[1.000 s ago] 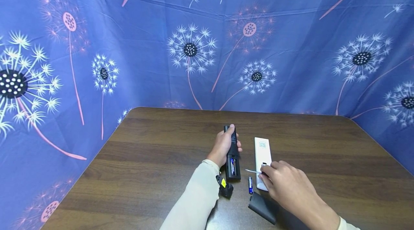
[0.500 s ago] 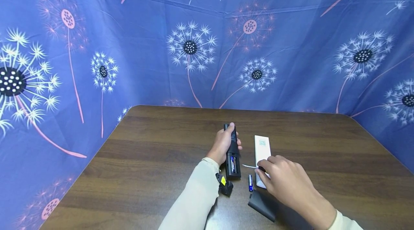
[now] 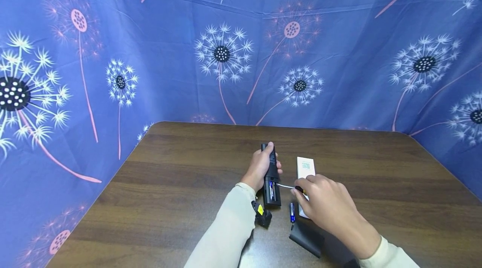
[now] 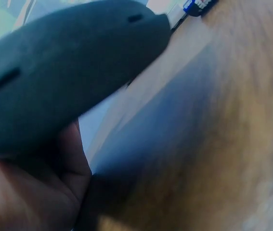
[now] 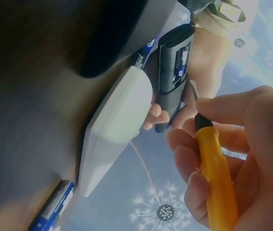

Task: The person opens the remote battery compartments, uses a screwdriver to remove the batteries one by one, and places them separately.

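Observation:
My left hand (image 3: 260,169) grips a black remote control (image 3: 271,172), thumb along its back. Its battery compartment is uncovered, with a blue-and-silver battery (image 3: 272,191) inside. In the left wrist view the remote's dark end (image 4: 78,67) fills the upper left, above part of the hand (image 4: 35,192). Between thumb and fingers, my right hand (image 3: 329,205) holds a screwdriver with a yellow handle (image 5: 217,180). Its thin metal shaft (image 3: 287,186) points left, the tip at the compartment's right edge; whether it touches is unclear.
A white remote-like object with a QR code (image 3: 306,166) lies partly under the right hand. Near it is a loose battery (image 3: 292,212), with a dark curved cover (image 3: 306,239) in front. Another battery (image 5: 52,207) shows in the right wrist view. Patterned blue cloth (image 3: 169,71) hangs behind the table.
My right hand has moved up and left, bringing the screwdriver tip from beside the remote to the edge of its compartment. The left hand and remote have hardly moved.

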A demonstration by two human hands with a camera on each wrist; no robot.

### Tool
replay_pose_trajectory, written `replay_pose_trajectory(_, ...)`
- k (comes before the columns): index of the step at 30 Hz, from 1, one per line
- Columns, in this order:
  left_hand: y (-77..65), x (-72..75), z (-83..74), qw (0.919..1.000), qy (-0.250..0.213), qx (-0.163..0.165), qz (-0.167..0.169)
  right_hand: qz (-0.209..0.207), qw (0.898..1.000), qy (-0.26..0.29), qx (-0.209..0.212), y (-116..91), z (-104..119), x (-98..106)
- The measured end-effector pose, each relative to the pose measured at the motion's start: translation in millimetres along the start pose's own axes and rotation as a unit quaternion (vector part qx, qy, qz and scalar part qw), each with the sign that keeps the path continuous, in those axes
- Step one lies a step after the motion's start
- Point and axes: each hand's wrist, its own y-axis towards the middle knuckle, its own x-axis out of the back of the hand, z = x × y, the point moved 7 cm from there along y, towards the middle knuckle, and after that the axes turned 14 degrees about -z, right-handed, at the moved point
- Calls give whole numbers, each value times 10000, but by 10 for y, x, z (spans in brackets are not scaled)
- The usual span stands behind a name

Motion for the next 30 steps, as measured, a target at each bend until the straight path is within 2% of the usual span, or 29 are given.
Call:
replay_pose_trajectory(10,12,-8,29,10000,6,-93,32,32,9999,90,-72,44,26,-62)
replay_pose_trajectory(20,14,-6,32,9999,14,-97,113,112,9999,-2,44,49,61,-124)
replay_pose_trajectory(30,18,-5,14,9999,-21,-91,77,-35,9997,-81,246,51,89,-137)
